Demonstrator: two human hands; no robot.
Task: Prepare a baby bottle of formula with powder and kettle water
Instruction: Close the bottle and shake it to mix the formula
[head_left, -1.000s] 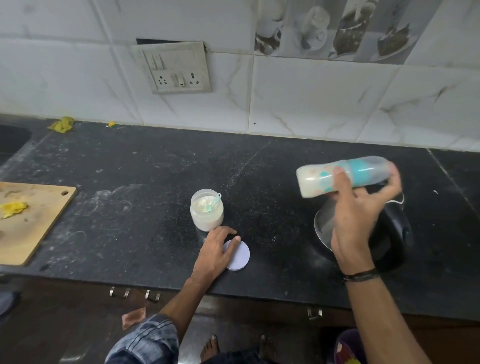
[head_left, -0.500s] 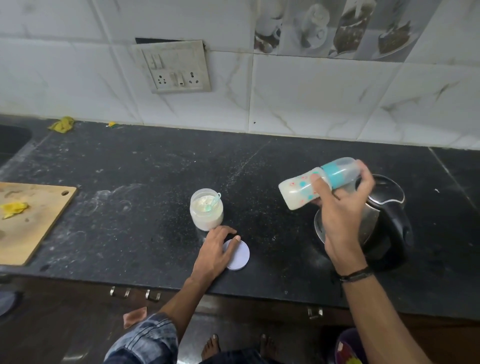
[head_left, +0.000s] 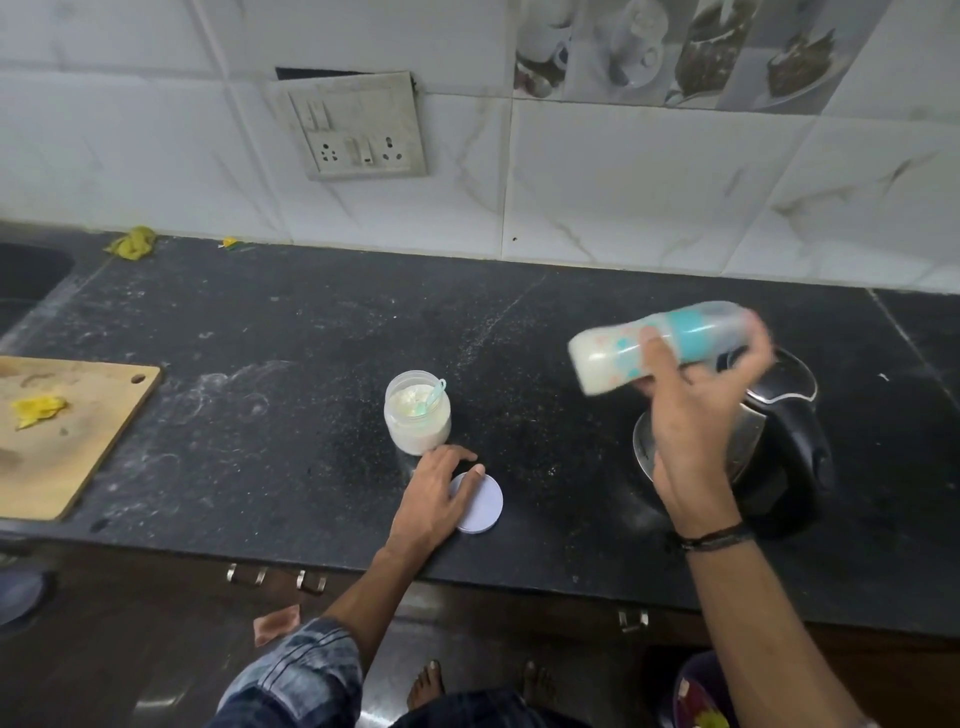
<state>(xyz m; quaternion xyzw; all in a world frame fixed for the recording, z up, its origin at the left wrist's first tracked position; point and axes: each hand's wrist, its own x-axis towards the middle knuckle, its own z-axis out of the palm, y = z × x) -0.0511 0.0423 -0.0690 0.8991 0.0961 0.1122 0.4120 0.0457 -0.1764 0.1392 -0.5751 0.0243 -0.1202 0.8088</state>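
Observation:
My right hand (head_left: 696, 415) grips a baby bottle (head_left: 613, 358) that lies almost sideways in the air above the kettle, blurred by motion. White milky liquid fills its lower part, and it has a teal collar with a clear cap. Below it stands a black and steel kettle (head_left: 779, 457) on the dark counter (head_left: 291, 353). An open jar of white powder (head_left: 417, 415) with a pale green scoop inside sits at the middle. My left hand (head_left: 436, 499) rests flat on the counter, fingers on the white jar lid (head_left: 480, 503).
A wooden cutting board (head_left: 62, 441) with a yellow scrap lies at the left edge. A sink corner (head_left: 26, 280) shows at far left. A switch and socket plate (head_left: 353, 124) hangs on the tiled wall. Yellow scraps (head_left: 132, 243) lie by the wall.
The bottle swung down and left, then back up and right, in a shaking motion in my right hand. My left hand stayed on the lid.

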